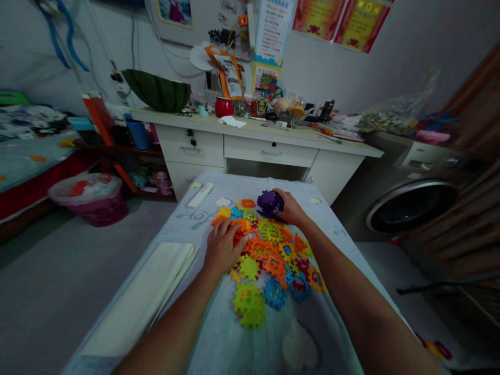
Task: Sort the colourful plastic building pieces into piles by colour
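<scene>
A pile of flat plastic interlocking pieces [273, 255] in orange, green, blue, yellow and red lies on a pale blue cloth-covered table [219, 333]. My right hand [291, 209] is at the pile's far edge, its fingers closed round a purple block assembled from such pieces [269, 202]. My left hand [222, 246] lies on the pile's left side, fingers curled down onto orange pieces; whether it grips one is hidden.
A folded cream cloth [148, 291] lies on the table's left. A white remote-like bar [201, 195] lies at the far left. Beyond stand a cluttered white desk [253, 146], a pink bin [91, 200], a bed [27, 156] at left and a washing machine [410, 203] at right.
</scene>
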{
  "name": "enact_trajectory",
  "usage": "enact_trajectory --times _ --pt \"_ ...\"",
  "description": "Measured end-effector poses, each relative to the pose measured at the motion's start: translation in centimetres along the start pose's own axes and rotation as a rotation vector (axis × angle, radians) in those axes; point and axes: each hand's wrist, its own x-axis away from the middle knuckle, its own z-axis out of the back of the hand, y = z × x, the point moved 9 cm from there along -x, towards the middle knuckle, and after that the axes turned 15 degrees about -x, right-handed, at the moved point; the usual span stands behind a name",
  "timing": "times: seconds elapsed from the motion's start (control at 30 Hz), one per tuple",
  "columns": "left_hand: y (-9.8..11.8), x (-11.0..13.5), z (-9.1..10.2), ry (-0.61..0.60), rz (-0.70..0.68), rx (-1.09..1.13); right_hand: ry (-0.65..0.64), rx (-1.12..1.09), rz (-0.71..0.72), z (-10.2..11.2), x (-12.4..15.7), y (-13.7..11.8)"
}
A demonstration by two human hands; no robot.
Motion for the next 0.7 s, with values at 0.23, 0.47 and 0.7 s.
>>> enact_trajectory --times 0.23,0.47,0.7 --pt "-1.9 -0.2 0.9 0.14 0.096 0.319 -0.284 -0.178 0.2 -3.3 4.6 -8.1" --pt "-1.0 -0.2 0.9 0.102 0.02 0.271 -0.291 -0.128 0.016 -3.0 2.6 -5.2" --pt "-0.5 -0.2 0.3 0.057 0.023 0.101 -0.077 0.133 -0.514 -3.2 -2.3 5.8"
